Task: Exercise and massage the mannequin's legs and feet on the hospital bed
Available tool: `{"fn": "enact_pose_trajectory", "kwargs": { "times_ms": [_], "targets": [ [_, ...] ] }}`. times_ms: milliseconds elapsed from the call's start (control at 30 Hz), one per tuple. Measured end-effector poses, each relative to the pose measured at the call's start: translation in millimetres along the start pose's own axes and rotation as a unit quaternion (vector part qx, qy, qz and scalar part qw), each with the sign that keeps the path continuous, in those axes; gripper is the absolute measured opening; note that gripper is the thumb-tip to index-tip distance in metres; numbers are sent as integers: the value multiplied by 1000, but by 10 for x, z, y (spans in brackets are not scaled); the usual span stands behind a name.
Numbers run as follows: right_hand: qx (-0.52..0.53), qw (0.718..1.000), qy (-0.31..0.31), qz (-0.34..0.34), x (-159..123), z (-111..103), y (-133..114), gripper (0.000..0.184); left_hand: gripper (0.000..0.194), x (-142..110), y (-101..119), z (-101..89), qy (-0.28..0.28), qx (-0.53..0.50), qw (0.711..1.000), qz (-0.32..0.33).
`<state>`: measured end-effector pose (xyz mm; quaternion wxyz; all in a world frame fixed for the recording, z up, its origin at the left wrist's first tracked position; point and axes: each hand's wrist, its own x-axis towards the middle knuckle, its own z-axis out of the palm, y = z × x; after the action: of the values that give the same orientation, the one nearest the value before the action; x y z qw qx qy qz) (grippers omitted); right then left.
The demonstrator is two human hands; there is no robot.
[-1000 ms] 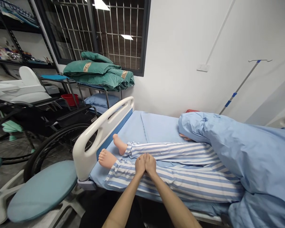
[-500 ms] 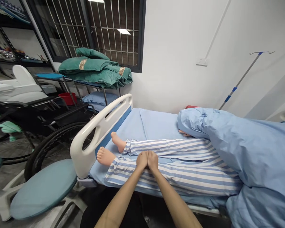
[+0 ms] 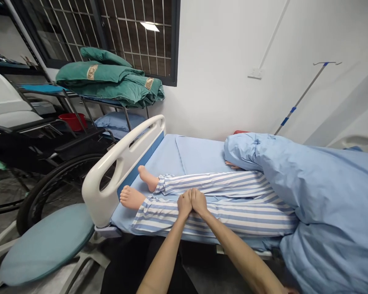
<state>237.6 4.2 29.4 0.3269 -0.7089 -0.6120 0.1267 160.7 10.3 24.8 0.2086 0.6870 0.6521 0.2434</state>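
Note:
A mannequin in blue-and-white striped trousers lies on a light blue bed sheet [image 3: 196, 153], its bare feet [image 3: 132, 197] towards the footboard. My left hand [image 3: 184, 203] and my right hand [image 3: 199, 201] are closed side by side, touching each other, over the mannequin's near leg [image 3: 242, 218] at the shin. Their fingers curl down over the far side of that leg, so the fingertips are hidden. A crumpled blue quilt [image 3: 322, 188] covers the mannequin's upper body. Part of a mannequin hand [image 3: 232, 165] shows at the quilt's edge.
The white footboard [image 3: 99, 204] rises at the bed's left end. Beyond it are a wheelchair [image 3: 58, 179], a teal round stool [image 3: 49, 245] and folded green quilts [image 3: 110, 81] on a rack. An IV pole [image 3: 300, 98] stands behind the bed.
The view has shifted, so the bed and room sit farther left and slightly higher in the picture. My closed hands stay on the near leg; the right forearm slants more outward.

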Motion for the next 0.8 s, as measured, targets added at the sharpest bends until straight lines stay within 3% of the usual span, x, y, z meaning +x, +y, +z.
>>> {"fn": "enact_pose_trajectory", "kwargs": {
  "times_ms": [100,233,367,533,800],
  "targets": [
    [-53,998,-17,3,-37,-77,70,39,41,-49,32,24,-13,40,999,-7],
    [-41,999,21,22,-96,-46,124,41,41,-67,59,18,-19,58,998,-3],
    [50,997,61,27,-94,-33,157,41,37,-45,184,-34,-30,31,999,-4],
    [178,976,115,54,-85,-69,222,43,35,-78,336,39,18,20,1000,5],
    [30,999,35,25,-36,-133,195,41,40,-86,244,140,20,32,999,-16]
  ]
}}
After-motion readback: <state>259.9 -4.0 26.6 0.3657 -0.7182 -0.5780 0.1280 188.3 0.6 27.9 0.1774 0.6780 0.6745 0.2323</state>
